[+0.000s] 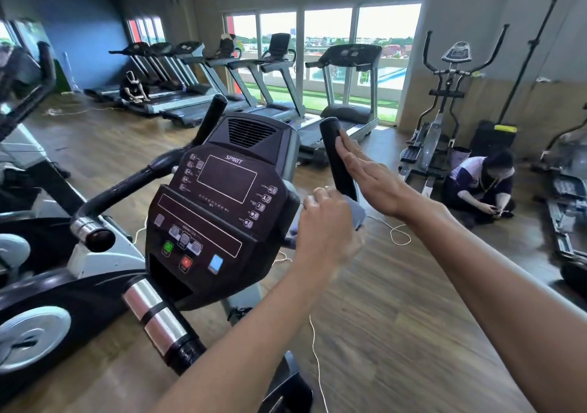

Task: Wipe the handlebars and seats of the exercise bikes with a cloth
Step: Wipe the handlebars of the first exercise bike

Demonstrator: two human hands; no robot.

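Both forearms reach past the console. Left hand grasps the cloth at the base of the right handlebar; right hand lies flat against it, fingers straight. Better to wrap the cloth fully around and slide upward to the tip.

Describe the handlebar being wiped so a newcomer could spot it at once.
Start at the console marked SPIRIT. Just right of it rises a black upright handlebar grip. Unlike the bare left grip, it has the right hand flat against it and the left hand gripping a grey cloth at its base.
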